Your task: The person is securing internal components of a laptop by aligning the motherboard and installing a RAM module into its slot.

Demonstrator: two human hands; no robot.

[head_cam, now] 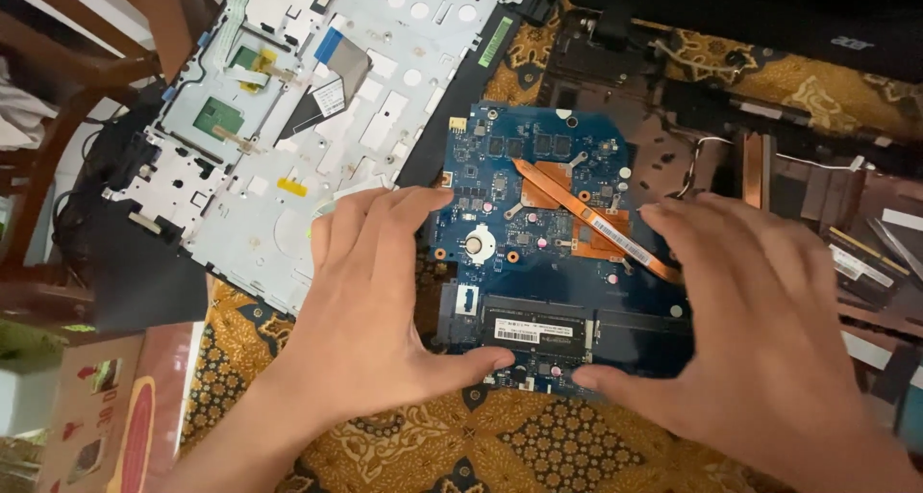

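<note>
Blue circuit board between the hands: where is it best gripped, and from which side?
Probably by its bare left and right edges, as the left hand and right hand flank the blue circuit board; the copper heat pipe and chips crowd its face.

Both hands, left (370, 305) and right (760, 329), are bare, with no rings, watch or sleeves showing.
</note>
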